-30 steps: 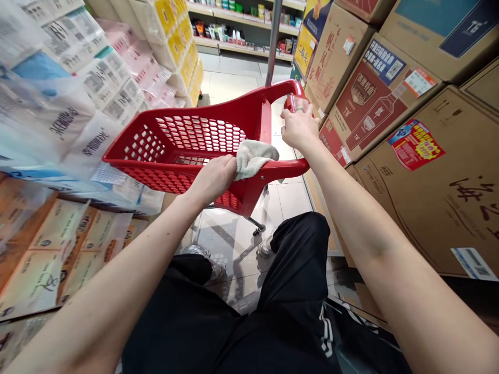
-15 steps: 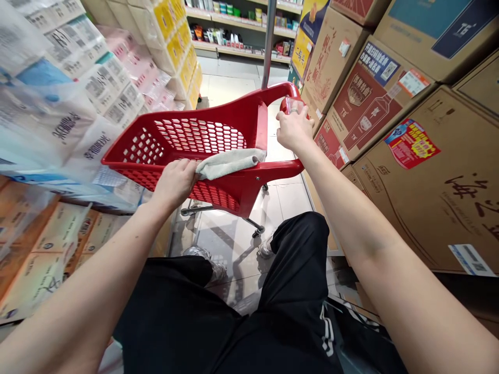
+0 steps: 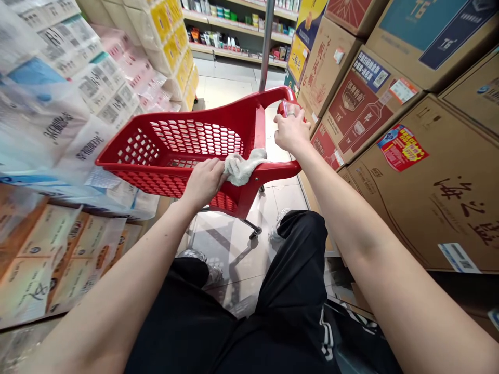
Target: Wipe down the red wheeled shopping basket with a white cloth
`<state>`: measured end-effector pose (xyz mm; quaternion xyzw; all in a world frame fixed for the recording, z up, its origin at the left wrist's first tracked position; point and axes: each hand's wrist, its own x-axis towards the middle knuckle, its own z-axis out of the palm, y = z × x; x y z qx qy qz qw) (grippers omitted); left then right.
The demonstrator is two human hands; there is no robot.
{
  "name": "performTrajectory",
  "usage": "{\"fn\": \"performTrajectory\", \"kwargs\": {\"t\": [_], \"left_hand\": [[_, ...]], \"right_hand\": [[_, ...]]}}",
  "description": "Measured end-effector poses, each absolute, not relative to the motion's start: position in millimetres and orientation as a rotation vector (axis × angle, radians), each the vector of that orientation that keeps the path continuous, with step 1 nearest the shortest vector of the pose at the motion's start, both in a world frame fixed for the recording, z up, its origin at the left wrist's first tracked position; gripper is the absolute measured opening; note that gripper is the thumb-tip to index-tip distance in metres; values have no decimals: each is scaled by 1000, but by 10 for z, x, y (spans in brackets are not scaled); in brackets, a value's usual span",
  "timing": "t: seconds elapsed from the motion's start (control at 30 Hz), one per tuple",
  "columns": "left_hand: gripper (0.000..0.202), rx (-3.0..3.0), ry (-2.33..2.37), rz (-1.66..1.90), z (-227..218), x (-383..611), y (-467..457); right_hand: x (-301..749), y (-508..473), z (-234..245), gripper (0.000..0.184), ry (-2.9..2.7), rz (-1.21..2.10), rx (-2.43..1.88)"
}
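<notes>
Red plastic shopping cart with lattice walls (image 3: 175,169) stands on pale floor tiles in an aisle, just in front of the person. To its right rises a stack of printed brown cardboard cartons (image 3: 390,187); to its left are piled white packs in clear plastic wrap (image 3: 74,124), with orange-and-cream packs (image 3: 42,239) lower down. Stocked pale shelves (image 3: 234,53) run across the far end. A grey metal pole (image 3: 267,52) stands upright behind the cart. The person's legs, in black trousers (image 3: 175,322), are near the cart's handle end. The right hand (image 3: 292,130) lies over the curved red handle (image 3: 283,93), fingers bent; their undersides are hidden, so I cannot tell whether they are closed around it. The left hand (image 3: 205,182) rests on the near rim, its fingers drawn together on one end of a crumpled off-white cloth (image 3: 244,169), which drapes over that rim beside the handle.
</notes>
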<state>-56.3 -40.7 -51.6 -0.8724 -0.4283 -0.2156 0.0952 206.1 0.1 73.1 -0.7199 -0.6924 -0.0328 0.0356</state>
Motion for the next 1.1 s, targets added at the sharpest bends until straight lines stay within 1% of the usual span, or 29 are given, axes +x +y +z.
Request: {"fn": "performTrajectory", "kwargs": {"t": [0.17, 0.33, 0.57, 0.77, 0.93, 1.1], "left_hand": [[28, -2535, -1348, -591, -642, -965, -300], [33, -2477, -1430, -524, -660, -1143, -343], [30, -2526, -1367, -771, -599, -596, -543], [39, -2507, -1291, -940, -575, -166, -683], [39, -2502, -1270, -887, -591, -245, -674], [36, -2531, -1264, -765, -399, -147, -713]], "right_hand": [[2039, 22, 743, 49, -2120, -74, -2206], [2002, -17, 781, 46, -2103, -66, -2221], [1996, -39, 788, 43, -2094, -81, -2222], [1997, -41, 791, 45, -2104, -94, -2217], [1997, -36, 771, 45, -2099, -91, -2215], [2002, -30, 751, 51, -2097, -60, -2202]]}}
